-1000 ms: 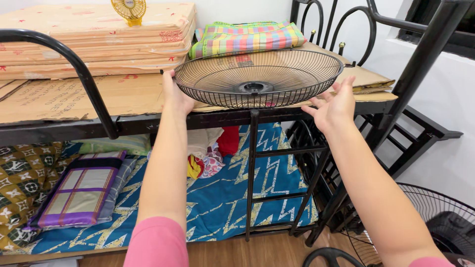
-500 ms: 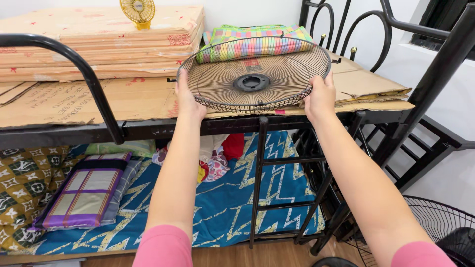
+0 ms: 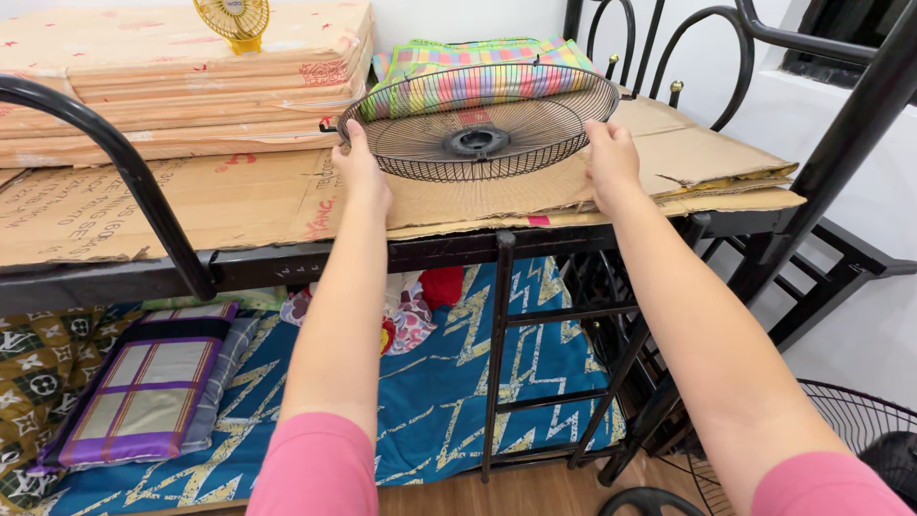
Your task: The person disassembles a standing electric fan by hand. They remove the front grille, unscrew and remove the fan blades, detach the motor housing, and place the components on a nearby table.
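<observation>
Bunk bed frame (image 3: 315,263), black metal: upper deck covered by flattened cardboard sheets (image 3: 191,205); folded cardboard stacked far left, striped plaid pillow (image 3: 478,72) far centre.

Wire fan guard (image 3: 478,124), round and black: tilted, near edge on cardboard, gripped at both rims.

Left hand (image 3: 361,172): fingers clamped on left rim.

Right hand (image 3: 611,162): fingers clamped on right rim.

Step judged: guard being set on upper deck. Next move calls for lowering flat, then both grips released.

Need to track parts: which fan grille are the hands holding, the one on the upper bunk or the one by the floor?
The black fan grille on the upper bunk's cardboard, gripped by left hand and right hand.
</observation>
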